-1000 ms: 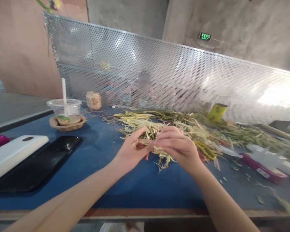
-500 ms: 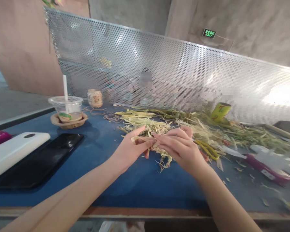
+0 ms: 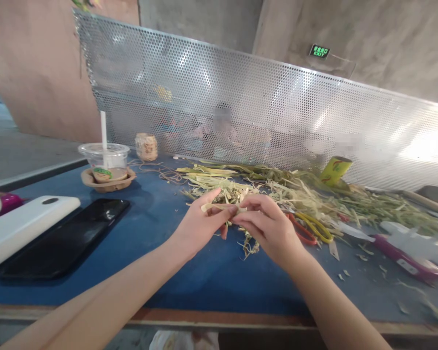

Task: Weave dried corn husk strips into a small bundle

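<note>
Both my hands meet over the blue table (image 3: 190, 277), just in front of a heap of pale green and straw-coloured leaf strips (image 3: 277, 189). My left hand (image 3: 199, 226) pinches a flat pale strip (image 3: 219, 207) between thumb and fingers, index finger stretched out. My right hand (image 3: 268, 226) is closed on the same strip's right end, and a small frayed bundle of strips (image 3: 250, 243) hangs below the fingers.
Left: a black phone (image 3: 65, 236), a white slab-shaped device (image 3: 22, 226), a plastic cup with straw (image 3: 104, 158) on a paper tray, a small jar (image 3: 146, 147). Right: yellow and red scissors (image 3: 310, 227), a magenta-and-white tool (image 3: 409, 245), a yellow-green cup (image 3: 334, 170). A perforated metal screen (image 3: 263, 116) stands behind, people dimly beyond it.
My right hand has slid slightly left and lower, its fingers closing tighter on the strip. The red and yellow scissors it covered are now showing. The view has drifted a little.
</note>
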### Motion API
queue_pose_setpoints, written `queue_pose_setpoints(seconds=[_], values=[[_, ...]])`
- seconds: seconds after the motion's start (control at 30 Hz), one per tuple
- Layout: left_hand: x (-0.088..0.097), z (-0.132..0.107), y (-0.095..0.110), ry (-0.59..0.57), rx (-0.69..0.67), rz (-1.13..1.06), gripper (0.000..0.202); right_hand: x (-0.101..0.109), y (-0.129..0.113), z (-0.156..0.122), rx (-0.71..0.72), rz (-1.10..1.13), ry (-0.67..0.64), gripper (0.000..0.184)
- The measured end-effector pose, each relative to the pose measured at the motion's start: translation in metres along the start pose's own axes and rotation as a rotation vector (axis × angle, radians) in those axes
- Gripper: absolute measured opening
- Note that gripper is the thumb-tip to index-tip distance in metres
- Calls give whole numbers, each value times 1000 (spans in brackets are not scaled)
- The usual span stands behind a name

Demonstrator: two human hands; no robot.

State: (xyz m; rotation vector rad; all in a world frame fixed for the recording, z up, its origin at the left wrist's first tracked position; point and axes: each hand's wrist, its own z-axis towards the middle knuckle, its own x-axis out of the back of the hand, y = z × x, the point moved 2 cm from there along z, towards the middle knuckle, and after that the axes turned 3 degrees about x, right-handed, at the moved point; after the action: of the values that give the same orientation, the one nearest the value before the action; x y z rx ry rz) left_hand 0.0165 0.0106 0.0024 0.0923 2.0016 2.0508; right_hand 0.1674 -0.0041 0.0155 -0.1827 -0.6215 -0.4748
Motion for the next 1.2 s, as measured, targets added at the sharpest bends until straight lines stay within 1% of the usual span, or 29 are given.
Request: queue_pose_setpoints(seconds=[0.1,0.2,0.3,0.4,0.5,0.57,0.63,0.73,0.87,1.03,1.1,1.2], values=[[0,0,1,31,1,-12,86,-1,2,-1,-48,-26,1,11],[0,0,2,29,-5,-14,85,-2,4,-3,-48,-29,-3,10],[-1,0,1,-19,-7,-16,86,-2,5,-3,-50,-42,-10,9],[-2,0,1,-61,-12,-51,94,1,5,-3,-57,-61,-15,9],[-2,0,2,-84,-30,-32,102,4,5,-1,-50,-38,-74,10],[-3,0,4,-102,-51,20,102,4,5,-1,-53,-15,-135,9],[-2,-2,6,-97,-77,67,100,4,5,-1,-69,-4,-158,9],[-2,-4,7,-82,-108,110,99,3,4,-1,-79,-8,-111,9],[-1,-5,7,-61,-133,140,102,2,4,-1,-94,9,-56,11],[1,-5,8,-8,-168,142,100,2,3,-2,-116,22,-104,14],[1,-5,9,10,-165,112,103,3,2,-1,-103,24,-105,14],[-1,-4,9,-20,-129,-11,99,4,1,1,-96,35,-47,13]])
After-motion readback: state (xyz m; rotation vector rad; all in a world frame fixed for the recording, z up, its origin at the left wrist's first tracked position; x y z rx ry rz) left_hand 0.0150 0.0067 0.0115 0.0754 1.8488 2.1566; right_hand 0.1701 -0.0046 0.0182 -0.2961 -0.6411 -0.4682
